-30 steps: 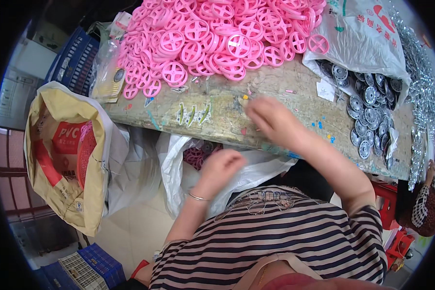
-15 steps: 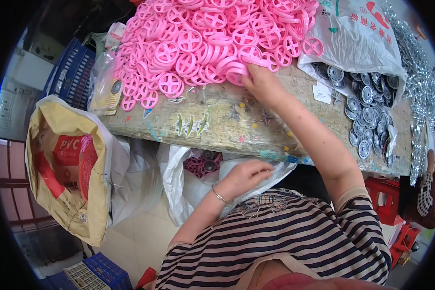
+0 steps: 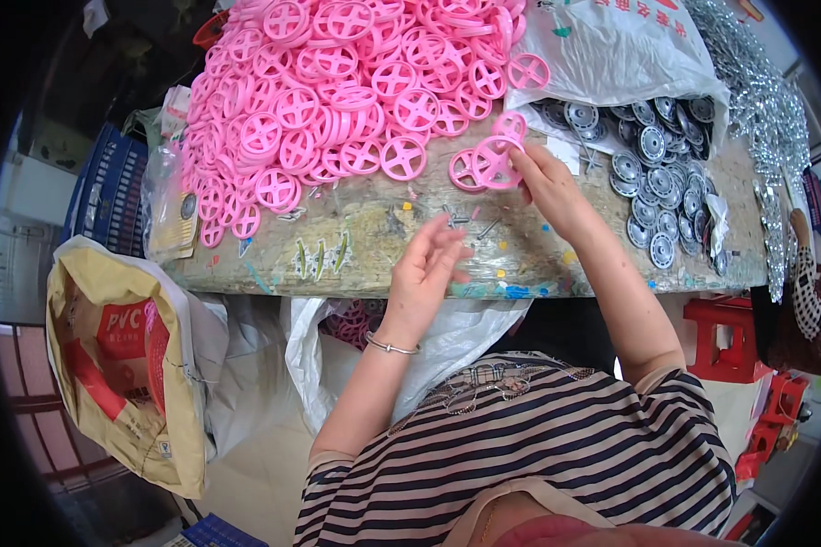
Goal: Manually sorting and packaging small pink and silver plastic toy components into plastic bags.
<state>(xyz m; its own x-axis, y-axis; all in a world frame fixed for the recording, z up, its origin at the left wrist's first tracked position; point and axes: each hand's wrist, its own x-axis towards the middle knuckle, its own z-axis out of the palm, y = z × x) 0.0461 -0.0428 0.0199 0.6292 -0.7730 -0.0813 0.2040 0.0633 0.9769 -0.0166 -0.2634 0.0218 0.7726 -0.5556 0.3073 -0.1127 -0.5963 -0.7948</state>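
Note:
My right hand (image 3: 551, 190) pinches a pink four-spoked plastic wheel (image 3: 513, 173) by its right edge, tilted just over the table. Two more such wheels, one at its left (image 3: 463, 171) and one behind it (image 3: 511, 122), lie close by; whether they are also held I cannot tell. My left hand (image 3: 426, 266), a metal bangle at its wrist, hovers empty near the table's front edge, fingers spread. Small metal pins (image 3: 489, 228) lie between the hands. Behind them rises a large heap of the same pink wheels (image 3: 337, 102).
Silver-and-black discs (image 3: 648, 190) spill from a white plastic bag (image 3: 602, 59) at right, beside silver tinsel (image 3: 764, 109). A yellow-lined bag (image 3: 64, 301) stands at left. A white sack (image 3: 303, 351) opens below the table edge. Red stools (image 3: 722, 339) and another person (image 3: 805, 305) are at far right.
My right hand has drawn pink wheels from the heap toward the right. My left hand has risen from over the sack to above the table edge. The view has shifted.

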